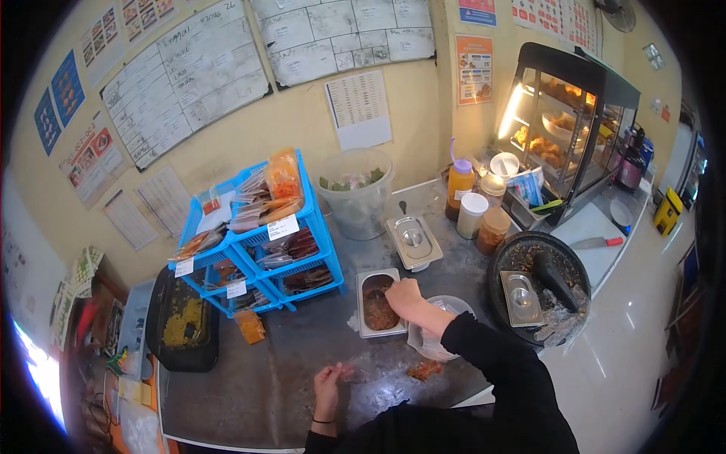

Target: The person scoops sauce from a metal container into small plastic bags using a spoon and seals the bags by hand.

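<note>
My right hand point(408, 299) is closed over the right edge of a steel food pan point(363, 321), fingers pointing into it. What it grips is hidden; a dark shape shows beside the fingertips. Reddish-brown sambal-like paste point(380, 314) fills much of the pan. Low over the front of the table, my left hand point(327, 390) pinches a small clear plastic bag point(361, 371) with a bit of red in it. To the right of that bag lies a small orange-red packet point(425, 370). A translucent plastic tub point(459, 306) stands partly behind my right forearm.
Blue stacked baskets point(327, 250) of packets stand at left, beside a black tray point(168, 356). Behind the pan are a lidded steel pan point(414, 240) and a clear bucket point(355, 208). At right are sauce containers point(472, 213), a stone mortar point(503, 261) and a heated display case point(578, 129).
</note>
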Demonstrator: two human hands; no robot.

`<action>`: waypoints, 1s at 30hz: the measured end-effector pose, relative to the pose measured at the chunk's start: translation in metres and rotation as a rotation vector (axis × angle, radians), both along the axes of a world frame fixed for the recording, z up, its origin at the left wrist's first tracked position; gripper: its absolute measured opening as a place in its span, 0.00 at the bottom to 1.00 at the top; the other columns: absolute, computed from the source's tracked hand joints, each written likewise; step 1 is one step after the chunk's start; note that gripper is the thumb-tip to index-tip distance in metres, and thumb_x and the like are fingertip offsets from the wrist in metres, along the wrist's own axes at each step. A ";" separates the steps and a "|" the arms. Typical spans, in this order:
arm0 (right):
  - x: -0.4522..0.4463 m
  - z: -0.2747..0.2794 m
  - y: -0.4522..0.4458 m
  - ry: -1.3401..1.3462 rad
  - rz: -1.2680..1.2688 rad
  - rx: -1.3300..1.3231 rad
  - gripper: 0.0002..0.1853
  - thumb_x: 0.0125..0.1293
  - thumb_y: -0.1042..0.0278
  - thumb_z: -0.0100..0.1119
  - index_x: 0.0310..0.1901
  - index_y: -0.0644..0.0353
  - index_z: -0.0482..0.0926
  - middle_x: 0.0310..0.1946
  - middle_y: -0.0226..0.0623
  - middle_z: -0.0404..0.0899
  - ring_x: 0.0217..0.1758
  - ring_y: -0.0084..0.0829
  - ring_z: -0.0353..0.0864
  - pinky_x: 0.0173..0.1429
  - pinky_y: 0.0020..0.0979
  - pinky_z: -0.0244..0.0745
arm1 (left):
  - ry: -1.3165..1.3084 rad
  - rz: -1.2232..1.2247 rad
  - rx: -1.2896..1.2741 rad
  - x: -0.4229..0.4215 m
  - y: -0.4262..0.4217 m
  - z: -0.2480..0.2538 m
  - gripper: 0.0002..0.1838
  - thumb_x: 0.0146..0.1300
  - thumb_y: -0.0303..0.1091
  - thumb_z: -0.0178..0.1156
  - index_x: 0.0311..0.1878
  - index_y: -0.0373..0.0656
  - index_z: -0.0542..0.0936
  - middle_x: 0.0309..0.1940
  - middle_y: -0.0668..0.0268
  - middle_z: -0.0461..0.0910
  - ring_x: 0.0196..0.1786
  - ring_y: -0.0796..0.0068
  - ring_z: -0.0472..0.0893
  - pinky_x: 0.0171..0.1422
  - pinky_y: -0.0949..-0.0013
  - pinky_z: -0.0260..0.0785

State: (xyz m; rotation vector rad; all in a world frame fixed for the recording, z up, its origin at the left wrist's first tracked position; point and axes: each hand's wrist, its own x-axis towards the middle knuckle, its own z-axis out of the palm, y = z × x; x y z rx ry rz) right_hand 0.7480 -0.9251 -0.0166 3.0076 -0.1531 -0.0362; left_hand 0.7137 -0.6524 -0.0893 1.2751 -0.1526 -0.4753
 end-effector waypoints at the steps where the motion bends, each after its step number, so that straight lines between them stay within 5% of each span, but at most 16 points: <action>1: 0.001 -0.003 0.000 -0.036 -0.009 -0.044 0.09 0.53 0.70 0.52 0.32 0.57 0.82 0.35 0.38 0.81 0.37 0.35 0.81 0.28 0.38 0.72 | 0.055 0.014 -0.073 0.000 -0.002 -0.001 0.10 0.65 0.33 0.51 0.31 0.37 0.72 0.33 0.57 0.79 0.36 0.72 0.79 0.42 0.71 0.72; 7: -0.009 0.010 0.012 0.233 0.067 0.019 0.09 0.53 0.69 0.51 0.32 0.54 0.82 0.33 0.38 0.81 0.37 0.36 0.81 0.32 0.35 0.73 | 0.058 0.073 -0.058 0.000 -0.009 0.002 0.14 0.66 0.34 0.49 0.44 0.31 0.73 0.37 0.55 0.78 0.39 0.70 0.78 0.46 0.68 0.72; 12: -0.002 0.012 0.013 0.023 -0.093 -0.016 0.08 0.53 0.69 0.52 0.31 0.56 0.82 0.32 0.38 0.79 0.35 0.35 0.81 0.30 0.36 0.73 | 0.080 -0.086 -0.040 0.005 -0.010 -0.006 0.15 0.65 0.33 0.50 0.50 0.33 0.72 0.40 0.61 0.77 0.43 0.71 0.78 0.48 0.69 0.72; 16: -0.009 -0.009 0.022 0.185 -0.026 0.030 0.09 0.54 0.67 0.53 0.33 0.56 0.82 0.35 0.37 0.78 0.38 0.36 0.80 0.31 0.34 0.73 | 0.020 -0.067 0.046 0.011 -0.012 -0.018 0.19 0.62 0.30 0.53 0.55 0.33 0.67 0.48 0.60 0.73 0.46 0.73 0.75 0.49 0.71 0.71; 22: 0.003 -0.011 0.021 0.033 -0.151 -0.073 0.09 0.55 0.66 0.52 0.33 0.54 0.82 0.37 0.38 0.78 0.39 0.37 0.80 0.34 0.34 0.74 | -0.222 0.079 0.244 0.015 -0.037 -0.022 0.39 0.54 0.37 0.64 0.63 0.33 0.53 0.58 0.53 0.63 0.58 0.65 0.67 0.57 0.64 0.65; 30: -0.008 0.010 0.006 0.122 -0.009 0.040 0.08 0.53 0.67 0.53 0.31 0.54 0.82 0.30 0.36 0.81 0.35 0.33 0.82 0.30 0.35 0.73 | -0.646 0.132 0.593 0.040 -0.067 -0.041 0.44 0.51 0.42 0.65 0.63 0.29 0.51 0.61 0.42 0.55 0.64 0.51 0.59 0.64 0.63 0.56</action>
